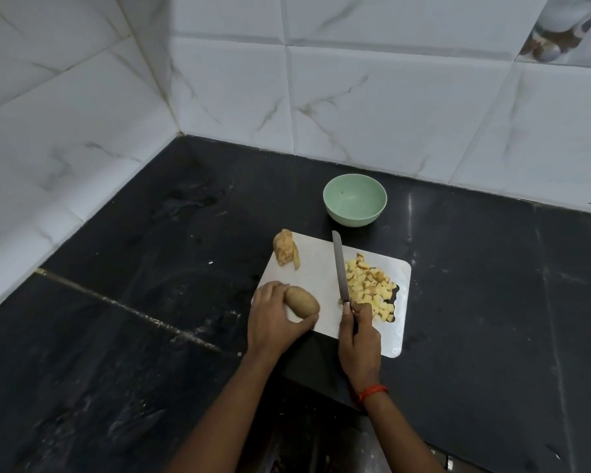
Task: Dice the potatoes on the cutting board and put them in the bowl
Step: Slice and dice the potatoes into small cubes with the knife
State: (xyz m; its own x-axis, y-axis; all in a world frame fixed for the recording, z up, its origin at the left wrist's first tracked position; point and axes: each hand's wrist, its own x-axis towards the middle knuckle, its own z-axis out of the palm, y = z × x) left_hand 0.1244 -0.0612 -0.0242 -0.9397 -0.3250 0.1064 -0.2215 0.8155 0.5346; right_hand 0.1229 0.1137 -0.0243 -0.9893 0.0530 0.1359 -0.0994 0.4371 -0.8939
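Left hand grips whole potato; right hand grips knife.

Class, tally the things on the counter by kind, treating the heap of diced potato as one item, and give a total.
Bowl, green, nothing in it: 1
Cutting board, white: 1
Knife, in the right hand: 1
Whole potato, under the left hand: 1
Partly cut potato: 1
Heap of dice: 1
Total: 6
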